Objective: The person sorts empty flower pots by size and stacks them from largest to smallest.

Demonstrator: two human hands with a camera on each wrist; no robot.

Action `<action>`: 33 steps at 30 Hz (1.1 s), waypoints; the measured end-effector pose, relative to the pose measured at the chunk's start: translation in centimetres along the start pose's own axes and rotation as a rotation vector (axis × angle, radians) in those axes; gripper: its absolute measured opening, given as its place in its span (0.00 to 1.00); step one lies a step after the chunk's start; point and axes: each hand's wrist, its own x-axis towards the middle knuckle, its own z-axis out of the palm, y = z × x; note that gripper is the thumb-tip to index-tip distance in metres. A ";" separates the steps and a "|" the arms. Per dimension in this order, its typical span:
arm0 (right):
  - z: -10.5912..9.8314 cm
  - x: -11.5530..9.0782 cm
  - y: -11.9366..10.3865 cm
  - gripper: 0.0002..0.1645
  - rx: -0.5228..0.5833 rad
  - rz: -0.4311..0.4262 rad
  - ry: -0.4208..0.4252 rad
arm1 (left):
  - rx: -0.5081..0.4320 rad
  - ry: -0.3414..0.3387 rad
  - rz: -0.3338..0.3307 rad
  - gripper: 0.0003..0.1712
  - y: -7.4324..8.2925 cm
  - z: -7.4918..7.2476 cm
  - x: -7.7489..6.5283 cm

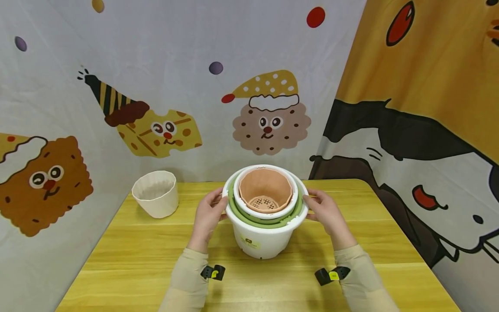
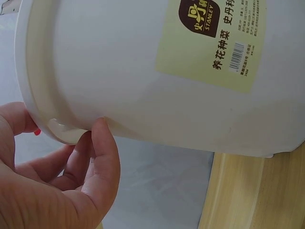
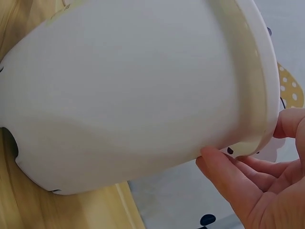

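Note:
A large white flower pot (image 1: 262, 240) stands upright on the wooden table, with a yellowish label (image 2: 209, 47) on its side. Nested inside it are a green pot (image 1: 269, 224), a smaller white pot (image 1: 295, 190) and an orange pot (image 1: 265, 184) with a perforated bottom. My left hand (image 1: 206, 216) grips the big pot's rim on the left, thumb over the edge and fingers curled beneath. On the opposite side, my right hand (image 1: 327, 212) holds the rim in the same way, its fingertips against the outer wall in the right wrist view.
A cream, faceted pot (image 1: 160, 206) stands apart at the table's back left. Behind the wooden table (image 1: 136, 268) hangs a cloth backdrop (image 1: 175, 34) with cartoon prints. Each wrist wears a black strap with a small camera.

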 end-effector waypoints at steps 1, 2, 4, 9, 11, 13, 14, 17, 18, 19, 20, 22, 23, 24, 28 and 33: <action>0.0 0.0 0.1 0.31 0.006 0.002 -0.003 | -0.002 0.000 -0.002 0.24 0.0 0.0 0.0; -0.1 0.0 0.1 0.32 0.009 0.004 -0.007 | -0.001 -0.002 -0.002 0.24 0.0 0.0 0.0; -0.1 0.1 0.3 0.32 0.018 0.008 -0.011 | 0.002 -0.004 -0.002 0.24 0.1 0.0 0.0; -0.1 0.2 0.4 0.31 0.033 0.003 -0.014 | 0.011 -0.008 -0.006 0.24 0.1 0.0 0.0; 0.0 0.2 0.4 0.30 0.038 0.002 -0.011 | 0.015 -0.007 -0.010 0.24 0.1 0.0 0.0; 0.0 0.2 0.4 0.30 0.040 0.003 -0.008 | 0.017 -0.005 -0.015 0.24 0.0 0.0 -0.1; 0.0 0.2 0.4 0.30 0.041 0.004 -0.007 | 0.019 -0.005 -0.016 0.24 0.0 0.0 -0.1; 0.0 0.1 0.4 0.31 0.045 0.006 -0.001 | 0.037 -0.003 -0.015 0.24 0.0 -0.1 -0.3; 0.1 0.1 0.5 0.31 0.046 0.007 0.001 | 0.047 -0.004 -0.013 0.24 0.0 -0.1 -0.4; 0.1 0.1 0.5 0.31 0.045 0.007 0.003 | 0.056 -0.005 -0.009 0.24 0.0 -0.2 -0.6; 0.1 0.1 0.5 0.31 0.048 0.009 0.004 | 0.068 -0.003 -0.008 0.24 -0.1 -0.2 -0.8; 0.2 0.0 0.5 0.31 0.050 0.010 0.007 | 0.086 0.001 -0.005 0.25 -0.1 -0.3 -1.2; 0.2 0.0 0.5 0.31 0.050 0.010 0.009 | 0.094 0.004 -0.003 0.25 -0.1 -0.3 -1.4; 0.2 0.0 0.5 0.31 0.051 0.009 0.010 | 0.100 0.008 -0.002 0.25 0.0 -0.3 -1.5; 0.2 -0.1 0.5 0.32 0.053 0.008 0.016 | 0.120 0.022 0.013 0.25 0.1 -0.3 -2.2; 0.3 -0.2 0.5 0.32 0.054 0.013 0.021 | 0.146 0.031 0.039 0.25 0.1 -0.5 -3.2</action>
